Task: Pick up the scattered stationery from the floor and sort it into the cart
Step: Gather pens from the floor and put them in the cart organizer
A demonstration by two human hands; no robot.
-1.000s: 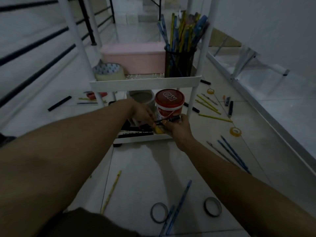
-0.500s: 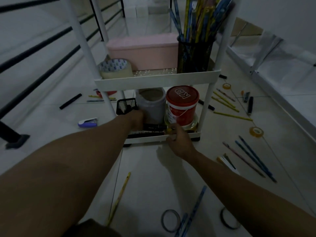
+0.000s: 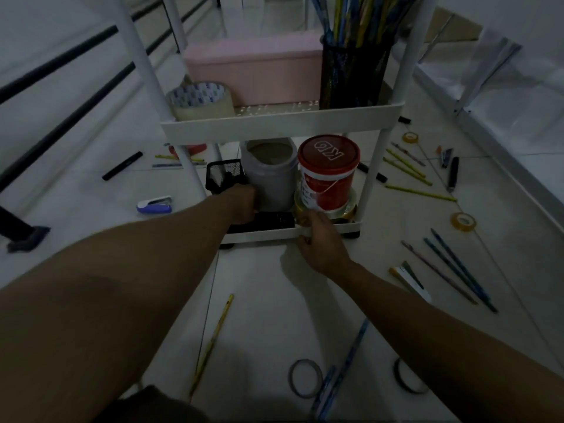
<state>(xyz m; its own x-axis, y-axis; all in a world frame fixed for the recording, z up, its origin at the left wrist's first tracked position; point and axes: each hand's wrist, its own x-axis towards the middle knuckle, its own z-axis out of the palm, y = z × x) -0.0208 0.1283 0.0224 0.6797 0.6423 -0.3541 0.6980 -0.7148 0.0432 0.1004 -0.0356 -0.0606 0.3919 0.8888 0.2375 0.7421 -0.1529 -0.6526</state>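
Note:
The white cart (image 3: 274, 129) stands right in front of me. Its bottom tray (image 3: 262, 236) holds a grey jar (image 3: 271, 178), a red-lidded bucket (image 3: 328, 175) standing on a yellowish tape roll (image 3: 351, 209), a black mesh holder (image 3: 224, 175) and black markers (image 3: 268, 221) lying flat. My left hand (image 3: 244, 203) reaches into that tray above the markers, beside the jar, with its fingers hidden. My right hand (image 3: 320, 242) grips the tray's front rim, its thumb up against the tape roll.
The upper tray carries a pink box (image 3: 259, 71), a pencil cup (image 3: 351, 77) and a big tape roll (image 3: 201, 100). The floor holds a stapler (image 3: 154, 204), a black marker (image 3: 122, 165), a yellow pencil (image 3: 210, 346), blue pencils (image 3: 345, 361), tape rings (image 3: 305, 378), yellow tape (image 3: 463, 221) and a cutter (image 3: 410, 280).
A second ago both hands held a black marker above the bottom tray. The left hand has since gone deeper into the tray, and the right hand has dropped to the tray's front rim.

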